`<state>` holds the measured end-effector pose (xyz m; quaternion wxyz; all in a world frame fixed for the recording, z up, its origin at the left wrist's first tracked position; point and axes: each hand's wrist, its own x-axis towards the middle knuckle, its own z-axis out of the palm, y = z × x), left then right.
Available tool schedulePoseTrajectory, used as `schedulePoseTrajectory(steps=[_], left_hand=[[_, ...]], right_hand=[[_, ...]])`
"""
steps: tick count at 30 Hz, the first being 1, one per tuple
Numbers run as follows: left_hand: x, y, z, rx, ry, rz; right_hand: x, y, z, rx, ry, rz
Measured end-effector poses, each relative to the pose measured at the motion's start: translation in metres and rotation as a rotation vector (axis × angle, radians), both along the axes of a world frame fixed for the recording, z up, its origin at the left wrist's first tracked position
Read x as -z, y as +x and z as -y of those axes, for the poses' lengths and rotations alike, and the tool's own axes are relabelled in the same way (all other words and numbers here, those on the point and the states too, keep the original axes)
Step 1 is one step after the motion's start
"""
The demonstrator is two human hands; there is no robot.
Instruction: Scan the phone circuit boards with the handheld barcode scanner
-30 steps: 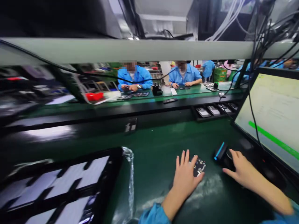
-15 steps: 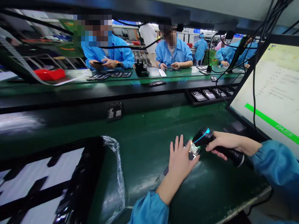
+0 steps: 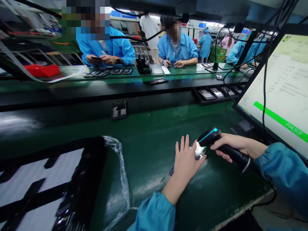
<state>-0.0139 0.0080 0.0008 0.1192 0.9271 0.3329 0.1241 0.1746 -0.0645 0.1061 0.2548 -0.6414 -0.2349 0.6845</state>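
My left hand [image 3: 186, 160] lies with fingers spread over a phone assembly [image 3: 199, 152] on the green bench mat. Much of the assembly is hidden under the palm; its upper end and a dark lower corner show. My right hand [image 3: 231, 146] is wrapped around the handle of a black barcode scanner [image 3: 210, 136] with a lit blue strip. The scanner's head points at the assembly's exposed end, close above it, and bright white light with a bit of green falls there.
A monitor [image 3: 276, 86] showing a green PASS bar stands at right, with black cables in front. At left is a large black tray [image 3: 93, 166] with plastic wrap [image 3: 122, 170]. Another phone assembly [image 3: 119, 109] lies farther back, near a tray of several units [image 3: 207, 94]. Co-workers [image 3: 176, 48] sit opposite.
The view has shifted slightly. The scanner's head has tilted a little and its light on the assembly looks brighter. My left hand stays spread over the assembly.
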Motion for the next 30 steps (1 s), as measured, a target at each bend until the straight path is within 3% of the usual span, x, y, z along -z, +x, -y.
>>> schedulePoseTrajectory(steps=[30], left_hand=[[-0.0036, 0.0005, 0.0011, -0.01, -0.005, 0.001]], right_hand=[[-0.0017, -0.0067, -0.0016, 0.045, 0.011, 0.02]])
